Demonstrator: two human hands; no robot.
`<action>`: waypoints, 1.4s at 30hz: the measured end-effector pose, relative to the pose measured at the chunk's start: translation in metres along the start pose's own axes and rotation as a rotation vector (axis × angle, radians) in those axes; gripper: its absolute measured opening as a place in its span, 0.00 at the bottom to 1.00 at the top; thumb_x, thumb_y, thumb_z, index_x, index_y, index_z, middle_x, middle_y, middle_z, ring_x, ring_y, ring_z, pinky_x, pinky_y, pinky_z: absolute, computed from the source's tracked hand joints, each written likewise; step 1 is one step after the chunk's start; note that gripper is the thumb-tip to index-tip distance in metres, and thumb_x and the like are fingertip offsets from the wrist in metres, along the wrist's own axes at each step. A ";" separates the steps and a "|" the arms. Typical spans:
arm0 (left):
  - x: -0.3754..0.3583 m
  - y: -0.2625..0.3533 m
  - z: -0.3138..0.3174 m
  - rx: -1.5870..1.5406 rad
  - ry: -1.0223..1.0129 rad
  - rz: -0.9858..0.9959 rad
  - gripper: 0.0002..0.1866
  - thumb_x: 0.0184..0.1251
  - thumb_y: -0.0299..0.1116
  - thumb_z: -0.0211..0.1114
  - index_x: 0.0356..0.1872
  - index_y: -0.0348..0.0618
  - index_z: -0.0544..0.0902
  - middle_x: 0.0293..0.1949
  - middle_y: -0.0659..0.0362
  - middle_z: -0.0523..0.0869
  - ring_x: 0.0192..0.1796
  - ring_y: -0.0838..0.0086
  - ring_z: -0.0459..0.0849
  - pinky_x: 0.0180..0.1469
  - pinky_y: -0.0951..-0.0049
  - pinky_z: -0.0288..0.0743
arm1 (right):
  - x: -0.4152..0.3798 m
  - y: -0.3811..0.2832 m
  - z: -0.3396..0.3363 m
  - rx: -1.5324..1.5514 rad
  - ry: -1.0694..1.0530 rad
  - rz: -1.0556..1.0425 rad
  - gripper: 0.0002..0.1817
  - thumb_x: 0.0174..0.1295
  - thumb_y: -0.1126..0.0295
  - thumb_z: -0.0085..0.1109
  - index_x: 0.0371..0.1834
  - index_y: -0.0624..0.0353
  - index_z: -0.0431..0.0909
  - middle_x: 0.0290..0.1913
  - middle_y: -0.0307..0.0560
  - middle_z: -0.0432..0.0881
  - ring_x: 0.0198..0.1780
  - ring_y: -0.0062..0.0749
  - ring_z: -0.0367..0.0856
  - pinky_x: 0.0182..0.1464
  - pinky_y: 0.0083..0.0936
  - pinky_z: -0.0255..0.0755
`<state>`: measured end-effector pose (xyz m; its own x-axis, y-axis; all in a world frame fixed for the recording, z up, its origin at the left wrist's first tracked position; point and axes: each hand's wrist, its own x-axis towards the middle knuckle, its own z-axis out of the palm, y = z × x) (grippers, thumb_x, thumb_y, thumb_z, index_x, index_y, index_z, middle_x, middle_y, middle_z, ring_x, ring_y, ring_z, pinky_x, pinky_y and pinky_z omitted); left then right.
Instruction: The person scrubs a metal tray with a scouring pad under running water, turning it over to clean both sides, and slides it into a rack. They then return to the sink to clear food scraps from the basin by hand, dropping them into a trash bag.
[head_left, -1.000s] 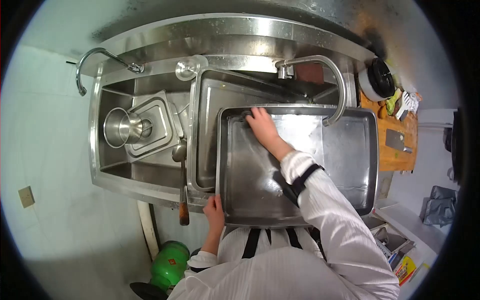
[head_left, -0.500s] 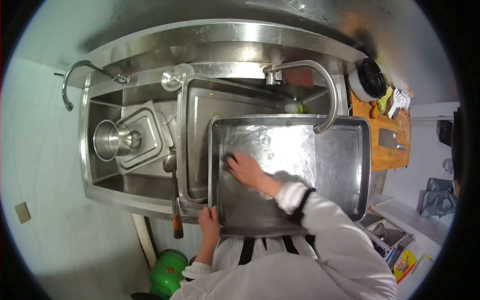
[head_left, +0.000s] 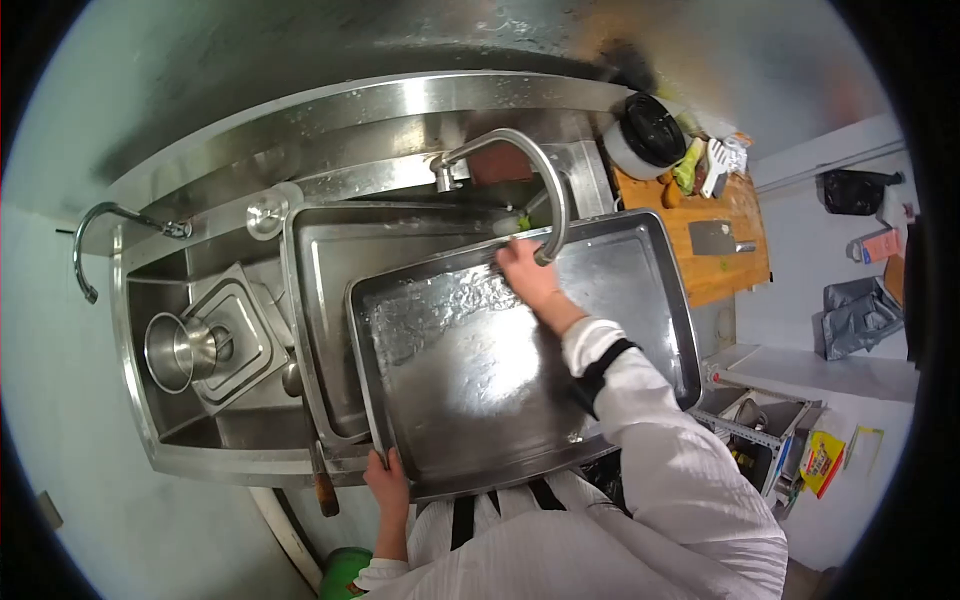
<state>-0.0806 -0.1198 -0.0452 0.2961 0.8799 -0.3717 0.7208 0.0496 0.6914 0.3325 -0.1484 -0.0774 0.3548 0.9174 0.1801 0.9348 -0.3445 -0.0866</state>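
A large wet metal tray [head_left: 450, 400] lies tilted across the sink in front of me. At its near left corner my left hand [head_left: 388, 482] grips the rim, thumb and fingers closed on it. My right hand [head_left: 527, 272] is at the far inner wall of the tray, just under the curved faucet [head_left: 560, 190]; a small dark thing shows at its fingertips, too hidden to name. Beneath the tray, a second metal tray [head_left: 330, 330] rests in the sink.
The left basin holds a metal pot [head_left: 172, 352] and a square lid [head_left: 240, 335]. A ladle's wooden handle [head_left: 326, 494] overhangs the front edge. A cleaver [head_left: 712, 238] and black-lidded container [head_left: 652, 130] sit on the wooden board [head_left: 690, 285]. Another faucet [head_left: 130, 215] stands left.
My right hand has moved from the tray's left part to its far wall. The tray now sits slanted, and the whole view has shifted. My left hand still holds the near left corner.
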 end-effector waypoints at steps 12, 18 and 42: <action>-0.003 -0.004 0.000 0.076 -0.004 0.131 0.11 0.60 0.29 0.58 0.26 0.32 0.68 0.15 0.52 0.69 0.17 0.71 0.64 0.22 0.72 0.61 | -0.092 0.160 -0.078 -0.898 -0.436 0.600 0.07 0.57 0.69 0.46 0.36 0.53 0.72 0.35 0.42 0.71 0.39 0.31 0.72 0.32 0.31 0.65; -0.010 0.011 -0.001 0.008 0.046 0.108 0.11 0.61 0.29 0.58 0.26 0.32 0.68 0.18 0.49 0.71 0.20 0.65 0.65 0.26 0.68 0.63 | -0.233 0.090 -0.129 -0.749 -1.001 0.377 0.11 0.57 0.67 0.47 0.38 0.52 0.78 0.38 0.42 0.72 0.39 0.30 0.74 0.34 0.28 0.67; -0.006 0.006 -0.001 0.183 0.032 0.121 0.10 0.56 0.29 0.62 0.25 0.31 0.72 0.17 0.48 0.76 0.18 0.61 0.76 0.23 0.64 0.66 | 0.033 -0.004 0.010 0.325 0.381 0.402 0.01 0.47 0.75 0.48 0.23 0.59 0.70 0.30 0.51 0.71 0.36 0.48 0.71 0.36 0.38 0.67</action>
<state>-0.0793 -0.1241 -0.0383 0.3693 0.8890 -0.2708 0.7836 -0.1412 0.6051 0.3398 -0.1151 -0.0812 0.7139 0.5732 0.4023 0.6956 -0.5140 -0.5020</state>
